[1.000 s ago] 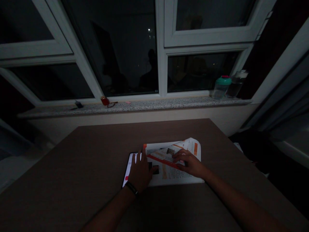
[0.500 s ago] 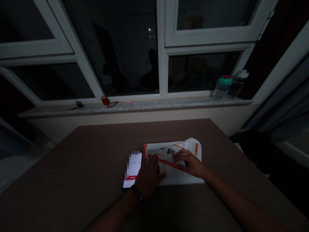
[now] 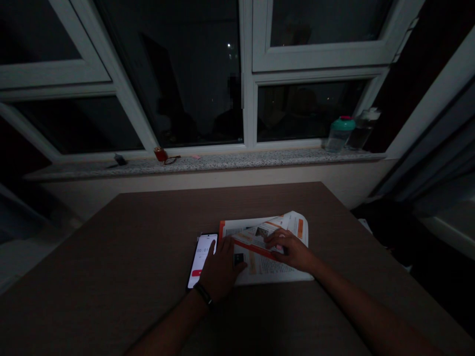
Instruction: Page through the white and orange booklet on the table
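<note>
A printed paper sheet or booklet (image 3: 267,274), white with orange and red print, lies on the table with a corner folded over in a diagonal flap. My left hand (image 3: 220,267), a dark band on its wrist, rests flat across the left edge of the paper, fingers spread. Its index finger overlaps the phone (image 3: 202,257), which lies face up with a lit timer screen. On the folded flap is my right hand (image 3: 295,251), fingers bent and touching the paper, thumb apart from them near the red-striped edge.
The brown wooden table (image 3: 111,277) reaches to the wall below a dark window. A teal-lidded bottle (image 3: 339,133) and a clear bottle (image 3: 363,129) stand on the speckled sill (image 3: 230,160). A small red item (image 3: 160,155) sits there too, towards the left.
My left hand has shifted slightly left, towards the phone, showing more of the paper near its thumb. My right hand stays about where it was on the flap.
</note>
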Demonstrator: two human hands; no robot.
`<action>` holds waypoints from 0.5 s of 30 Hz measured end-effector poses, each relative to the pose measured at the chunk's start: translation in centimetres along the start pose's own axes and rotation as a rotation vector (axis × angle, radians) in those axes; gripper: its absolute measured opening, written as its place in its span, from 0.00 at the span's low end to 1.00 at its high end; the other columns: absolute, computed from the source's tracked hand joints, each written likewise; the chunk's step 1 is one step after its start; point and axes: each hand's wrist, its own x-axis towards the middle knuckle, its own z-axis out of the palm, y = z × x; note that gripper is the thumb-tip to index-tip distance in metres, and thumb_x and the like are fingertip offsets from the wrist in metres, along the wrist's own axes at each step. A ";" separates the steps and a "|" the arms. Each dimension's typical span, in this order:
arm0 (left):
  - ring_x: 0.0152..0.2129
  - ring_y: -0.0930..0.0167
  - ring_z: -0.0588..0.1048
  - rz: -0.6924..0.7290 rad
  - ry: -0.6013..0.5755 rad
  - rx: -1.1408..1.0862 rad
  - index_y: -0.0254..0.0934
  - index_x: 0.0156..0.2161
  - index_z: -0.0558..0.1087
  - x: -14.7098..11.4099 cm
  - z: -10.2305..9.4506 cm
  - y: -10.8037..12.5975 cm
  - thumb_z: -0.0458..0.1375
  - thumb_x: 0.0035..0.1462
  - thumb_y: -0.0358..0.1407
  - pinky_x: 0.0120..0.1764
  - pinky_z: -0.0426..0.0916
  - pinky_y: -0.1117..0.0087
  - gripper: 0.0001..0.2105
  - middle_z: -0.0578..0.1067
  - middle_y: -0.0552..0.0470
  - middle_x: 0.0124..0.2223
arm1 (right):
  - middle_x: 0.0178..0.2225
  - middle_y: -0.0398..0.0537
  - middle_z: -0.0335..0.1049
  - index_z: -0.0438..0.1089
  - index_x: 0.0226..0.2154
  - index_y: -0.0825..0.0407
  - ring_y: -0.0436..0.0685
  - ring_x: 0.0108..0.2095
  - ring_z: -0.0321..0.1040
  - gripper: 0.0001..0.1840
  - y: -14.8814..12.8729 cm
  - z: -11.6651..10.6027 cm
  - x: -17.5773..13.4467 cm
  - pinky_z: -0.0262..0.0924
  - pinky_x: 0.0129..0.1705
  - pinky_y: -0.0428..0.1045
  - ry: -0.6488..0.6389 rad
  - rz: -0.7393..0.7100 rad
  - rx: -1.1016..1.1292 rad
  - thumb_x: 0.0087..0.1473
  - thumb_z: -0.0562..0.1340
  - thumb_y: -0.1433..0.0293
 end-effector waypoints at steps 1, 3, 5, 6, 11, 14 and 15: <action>0.62 0.56 0.59 -0.001 -0.002 0.004 0.30 0.63 0.61 0.0 0.0 0.0 0.50 0.65 0.49 0.62 0.51 0.48 0.28 0.63 0.37 0.64 | 0.44 0.49 0.75 0.74 0.40 0.46 0.59 0.48 0.69 0.12 0.0 0.0 0.0 0.63 0.52 0.58 0.004 -0.001 0.003 0.52 0.66 0.75; 0.62 0.55 0.60 -0.009 -0.003 0.009 0.30 0.63 0.61 0.0 0.0 0.0 0.51 0.65 0.48 0.62 0.50 0.47 0.28 0.63 0.37 0.63 | 0.44 0.49 0.75 0.74 0.40 0.46 0.59 0.48 0.69 0.12 0.1 0.1 0.0 0.63 0.52 0.58 0.007 0.000 0.006 0.51 0.67 0.75; 0.61 0.55 0.61 -0.018 0.004 0.007 0.31 0.62 0.62 0.0 -0.2 0.0 0.51 0.65 0.49 0.62 0.50 0.46 0.27 0.64 0.38 0.63 | 0.43 0.48 0.75 0.74 0.40 0.46 0.59 0.47 0.69 0.13 0.1 0.0 0.1 0.63 0.52 0.58 0.007 -0.001 0.007 0.51 0.67 0.75; 0.60 0.55 0.61 -0.025 0.011 0.006 0.32 0.61 0.63 0.0 -0.3 0.0 0.51 0.65 0.49 0.62 0.50 0.46 0.27 0.65 0.38 0.62 | 0.42 0.48 0.75 0.74 0.40 0.46 0.59 0.47 0.70 0.13 0.1 0.0 0.1 0.63 0.52 0.58 0.009 -0.001 0.008 0.50 0.67 0.76; 0.56 0.54 0.65 -0.080 0.071 0.027 0.33 0.60 0.64 -0.1 -0.8 0.4 0.52 0.64 0.49 0.62 0.49 0.45 0.26 0.68 0.39 0.58 | 0.42 0.48 0.75 0.74 0.39 0.46 0.60 0.47 0.69 0.14 -0.2 0.0 0.2 0.64 0.51 0.59 0.010 0.000 0.017 0.50 0.66 0.77; 0.57 0.53 0.63 -0.105 0.064 0.032 0.30 0.60 0.63 -0.2 -0.7 0.9 0.55 0.62 0.48 0.62 0.50 0.46 0.28 0.68 0.37 0.58 | 0.43 0.48 0.75 0.74 0.40 0.46 0.60 0.47 0.69 0.13 -0.1 0.1 0.2 0.64 0.52 0.58 0.018 -0.009 0.023 0.51 0.66 0.76; 0.59 0.52 0.62 -0.110 0.063 0.031 0.29 0.61 0.63 -0.3 -0.5 1.0 0.56 0.61 0.47 0.62 0.50 0.46 0.29 0.67 0.36 0.59 | 0.43 0.48 0.75 0.74 0.40 0.46 0.60 0.47 0.69 0.13 -0.1 0.1 0.2 0.64 0.52 0.58 0.022 -0.011 0.021 0.51 0.66 0.76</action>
